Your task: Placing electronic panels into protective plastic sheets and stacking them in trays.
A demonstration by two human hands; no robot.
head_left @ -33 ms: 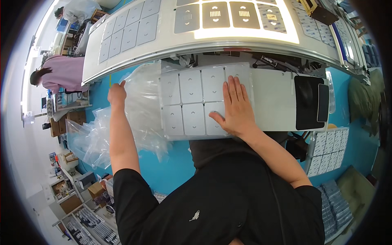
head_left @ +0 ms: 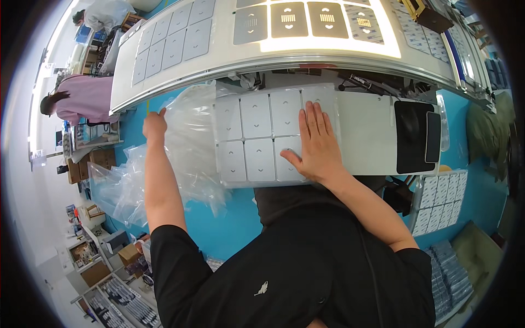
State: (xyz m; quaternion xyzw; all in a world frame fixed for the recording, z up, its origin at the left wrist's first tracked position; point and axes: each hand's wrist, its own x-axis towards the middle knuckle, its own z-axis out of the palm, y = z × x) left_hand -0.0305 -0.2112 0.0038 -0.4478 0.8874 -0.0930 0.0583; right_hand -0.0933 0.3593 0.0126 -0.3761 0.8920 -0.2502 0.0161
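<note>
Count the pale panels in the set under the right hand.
7 pale panels show: four in the far row, three in the near row; another may be hidden under the right hand.

A pale grey sheet of chevron-marked panels (head_left: 258, 159) is lying flat toward twelve o'clock; clear, wrinkled plastic film (head_left: 188, 136) is spreading from its nine o'clock edge.

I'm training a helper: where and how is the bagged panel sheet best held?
Probably by the long near edge of the panel sheet, coming from the person's side: it lies flat, and that edge is free of hands, while the right hand rests on top.
</note>
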